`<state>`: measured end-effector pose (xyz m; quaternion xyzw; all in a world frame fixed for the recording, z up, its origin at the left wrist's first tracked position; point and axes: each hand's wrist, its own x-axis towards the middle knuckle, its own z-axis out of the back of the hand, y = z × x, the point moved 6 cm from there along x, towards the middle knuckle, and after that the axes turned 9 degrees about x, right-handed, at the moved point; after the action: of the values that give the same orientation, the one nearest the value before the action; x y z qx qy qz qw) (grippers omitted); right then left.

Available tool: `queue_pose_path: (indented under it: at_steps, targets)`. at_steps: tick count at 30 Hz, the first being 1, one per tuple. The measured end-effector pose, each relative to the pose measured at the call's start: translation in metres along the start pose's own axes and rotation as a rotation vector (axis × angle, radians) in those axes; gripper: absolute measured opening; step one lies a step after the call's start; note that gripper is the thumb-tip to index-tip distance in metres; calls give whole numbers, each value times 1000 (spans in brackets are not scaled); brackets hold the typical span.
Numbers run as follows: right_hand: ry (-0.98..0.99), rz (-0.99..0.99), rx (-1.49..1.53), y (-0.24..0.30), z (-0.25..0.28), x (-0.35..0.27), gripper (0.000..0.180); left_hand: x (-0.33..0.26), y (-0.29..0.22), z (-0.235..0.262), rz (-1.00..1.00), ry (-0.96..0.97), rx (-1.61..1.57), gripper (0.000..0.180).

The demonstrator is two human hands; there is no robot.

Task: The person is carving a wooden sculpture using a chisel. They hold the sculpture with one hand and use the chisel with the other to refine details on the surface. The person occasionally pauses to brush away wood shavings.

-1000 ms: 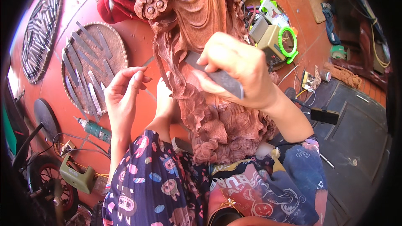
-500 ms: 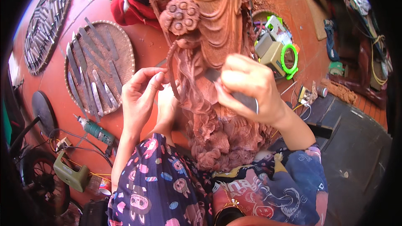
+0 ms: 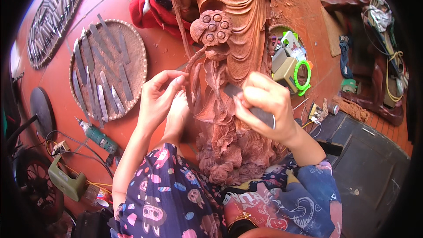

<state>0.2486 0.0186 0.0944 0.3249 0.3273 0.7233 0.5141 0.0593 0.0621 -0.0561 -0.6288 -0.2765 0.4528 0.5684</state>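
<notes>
A reddish-brown carved wooden statue point(image 3: 246, 31) with draped folds and a round lotus seed pod lies in front of me, its rough base against my lap. My right hand point(image 3: 266, 103) is closed round a flat steel scraper blade point(image 3: 231, 90). One end of the blade meets the carving below the folds, and the other sticks out past my palm. At the statue's left edge, my left hand point(image 3: 159, 99) has thumb and fingers pinched on a thin, curved carved stem. The exact contact there is partly hidden. A bare foot point(image 3: 177, 114) rests behind that hand.
Left on the tiled floor lie a round woven tray point(image 3: 141, 57) of flat blades and another tray point(image 3: 33, 64) crowded with chisels. A green power tool point(image 3: 98, 137) and cables are nearer. To the right stand a basket of tools with a green ring point(image 3: 302, 77) and a dark panel point(image 3: 365, 167).
The view has shifted, so the statue and both hands appear slightly farther right. My right hand and the blade sit a little lower; both hands keep their grips.
</notes>
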Motion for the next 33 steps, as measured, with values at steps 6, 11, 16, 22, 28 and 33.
queue_pose_path:
  at_steps: [6,11,16,22,28,33]
  targets:
    - [27,-12,6,-5,-6,3,17,-6,16,-6,47,-7,-89,18]
    - [41,-14,1,-1,-3,12,18,-3,32,17,46,-171,-81,16]
    - [99,-43,9,0,3,-3,20,-8,79,25,40,-441,-10,16]
    - [65,-19,10,-3,-3,3,16,4,114,-36,-256,-243,402,16]
    - [11,30,8,-6,-4,14,18,34,104,-70,-388,-51,602,21]
    - [97,-8,-52,1,3,16,17,35,103,-67,-390,-43,615,21]
